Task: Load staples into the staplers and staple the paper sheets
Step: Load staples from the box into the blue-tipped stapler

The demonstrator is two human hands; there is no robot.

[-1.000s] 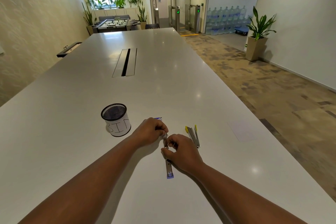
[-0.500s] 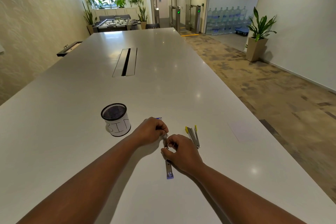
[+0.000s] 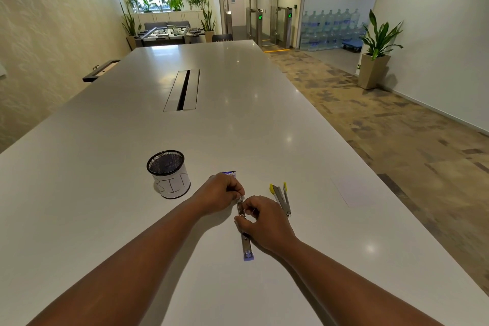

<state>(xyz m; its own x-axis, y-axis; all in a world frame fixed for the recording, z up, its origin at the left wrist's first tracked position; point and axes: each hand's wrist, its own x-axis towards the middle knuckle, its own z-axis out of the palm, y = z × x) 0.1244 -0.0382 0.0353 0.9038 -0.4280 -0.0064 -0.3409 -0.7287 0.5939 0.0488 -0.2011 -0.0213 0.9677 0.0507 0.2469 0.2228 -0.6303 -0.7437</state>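
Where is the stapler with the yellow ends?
In the head view, the opened metal stapler with yellow tips lies on the white table, just right of the right hand, with pale paper sheets farther right.

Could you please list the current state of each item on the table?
Purple stapler: opened flat, both hands on it.
Yellow stapler: open, lying untouched.
Mesh bin: upright.
Paper sheets: flat, untouched.
Staple box: mostly hidden behind left hand.
Right hand: pinching at stapler.
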